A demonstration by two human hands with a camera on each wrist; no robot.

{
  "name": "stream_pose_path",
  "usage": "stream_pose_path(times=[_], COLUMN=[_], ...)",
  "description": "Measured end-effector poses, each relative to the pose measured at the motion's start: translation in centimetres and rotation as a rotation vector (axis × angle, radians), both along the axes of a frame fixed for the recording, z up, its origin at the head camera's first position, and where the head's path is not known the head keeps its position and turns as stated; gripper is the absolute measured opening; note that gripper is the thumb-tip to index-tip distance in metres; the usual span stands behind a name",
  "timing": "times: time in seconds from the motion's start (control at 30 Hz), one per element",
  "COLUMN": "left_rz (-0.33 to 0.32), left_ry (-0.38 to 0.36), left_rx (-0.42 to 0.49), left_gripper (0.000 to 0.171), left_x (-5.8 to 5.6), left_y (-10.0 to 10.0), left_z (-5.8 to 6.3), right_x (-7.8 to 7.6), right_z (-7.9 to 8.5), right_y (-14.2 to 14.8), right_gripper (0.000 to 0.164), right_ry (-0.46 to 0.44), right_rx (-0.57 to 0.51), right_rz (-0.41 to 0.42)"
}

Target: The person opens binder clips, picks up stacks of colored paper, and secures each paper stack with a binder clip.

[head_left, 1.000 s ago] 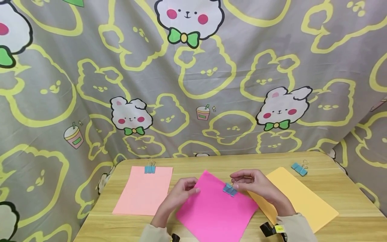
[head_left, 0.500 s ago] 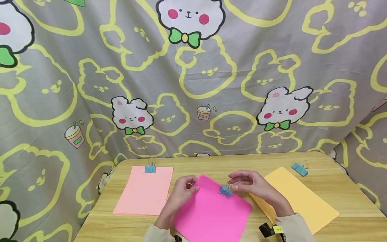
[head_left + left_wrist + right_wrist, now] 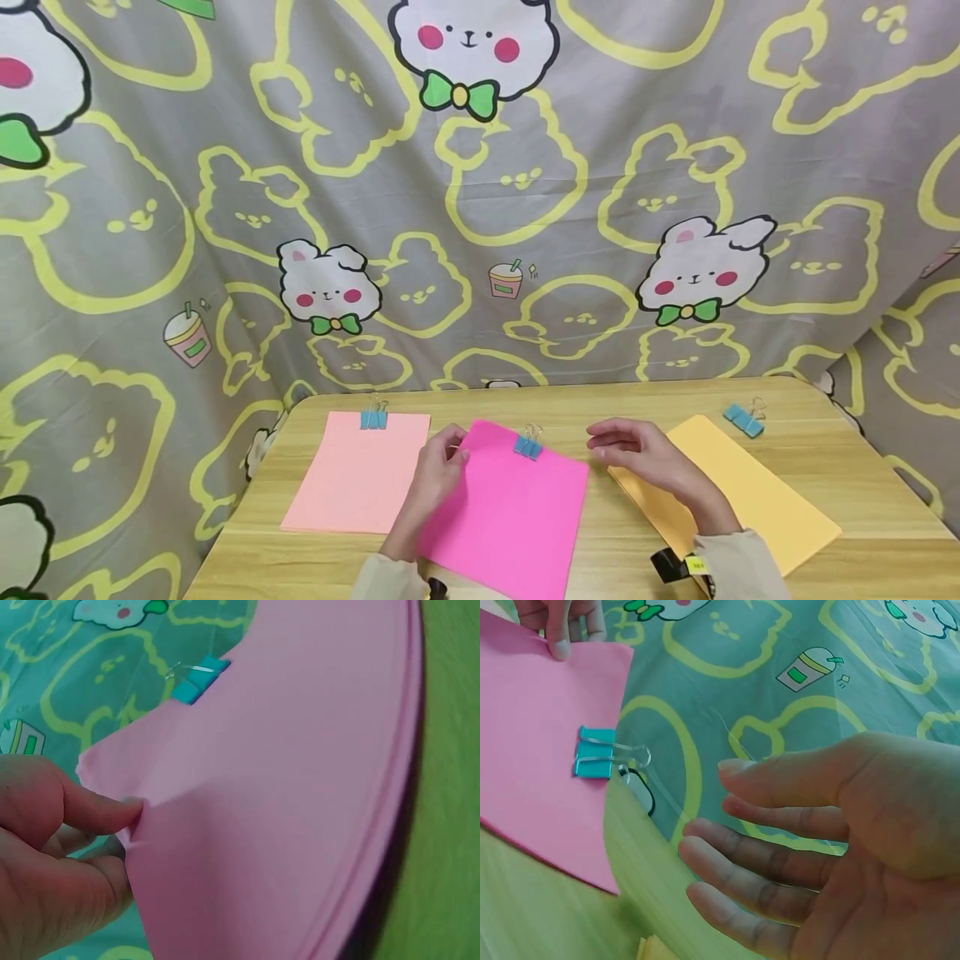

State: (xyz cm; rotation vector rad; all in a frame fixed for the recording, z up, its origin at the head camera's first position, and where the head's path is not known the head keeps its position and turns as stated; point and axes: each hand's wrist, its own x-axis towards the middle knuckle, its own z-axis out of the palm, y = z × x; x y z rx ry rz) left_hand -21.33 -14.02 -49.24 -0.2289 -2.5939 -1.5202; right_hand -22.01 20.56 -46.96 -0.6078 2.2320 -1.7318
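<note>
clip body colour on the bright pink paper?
The clip body is turquoise blue; the right wrist view shows it best.

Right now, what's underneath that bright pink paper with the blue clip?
The wood-grain table shows beyond the edges of the bright pink paper. The left hand pinches one edge, some fingers tucked behind. Anything else directly underneath is covered, so I can't tell.

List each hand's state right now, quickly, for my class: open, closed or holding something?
Left hand: closed, pinching the edge of the bright pink paper.
Right hand: open, holding nothing.
</note>
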Motion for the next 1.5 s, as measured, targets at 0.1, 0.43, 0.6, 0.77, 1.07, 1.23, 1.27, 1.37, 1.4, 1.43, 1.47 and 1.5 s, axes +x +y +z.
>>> stream_pose_path(times=[0.1, 0.43, 0.6, 0.77, 1.07, 1.23, 1.27, 1.37, 1.4, 1.43, 1.47, 1.5], left_rz=[0.039, 0.167, 0.176, 0.185, 0.129, 0.078, 0.076, 0.068, 0.065, 0.061, 0.058, 0.056], left_ry=[-0.003, -0.010, -0.037, -0.047, -0.092, -0.154, -0.165, -0.181, -0.188, -0.193, -0.195, -0.197], left_rx=[0.016, 0.026, 0.102, 0.104, -0.299, -0.374, -0.380, -0.400, -0.406, -0.409, -0.412, -0.416], left_gripper=[0.017, 0.034, 0.055, 0.064, 0.073, 0.077, 0.077, 0.075, 0.075, 0.074, 0.073, 0.072], left_x=[0.0, -0.1, 0.0, 0.3, 0.2, 1.2, 1.3, 1.7, 1.7, 1.8, 1.9, 1.9], left_y=[-0.2, -0.2, -0.3, -0.7, -0.6, -0.3, -0.3, -0.3, -0.3, -0.3, -0.4, -0.4], left_z=[-0.1, -0.9, -1.5, -1.6, -0.8, 0.7, 0.9, 1.3, 1.4, 1.6, 1.7, 1.9], right_x=[0.1, 0.4, 0.4, 0.2, -1.0, -1.7, -1.8, -2.1, -2.2, -2.3, -2.4, -2.5], right_z=[0.0, -0.6, -0.8, -0.7, -0.5, -0.4, -0.4, -0.7, -0.7, -0.8, -0.9, -1.0], right_y=[0.2, 1.7, 2.8, 3.6, 7.7, 10.7, 11.3, 12.7, 13.2, 13.6, 14.0, 14.5], right_gripper=[0.044, 0.034, 0.037, 0.038, 0.043, 0.050, 0.052, 0.055, 0.057, 0.057, 0.057, 0.058], right_ry=[0.025, 0.285, 0.357, 0.373, 0.526, 0.497, 0.490, 0.469, 0.457, 0.442, 0.428, 0.407], right_rx=[0.019, 0.360, 0.418, 0.449, 0.561, 0.655, 0.668, 0.708, 0.722, 0.741, 0.759, 0.776], right_rz=[-0.045, -0.391, -0.446, -0.471, -0.663, -0.674, -0.672, -0.674, -0.669, -0.665, -0.660, -0.655])
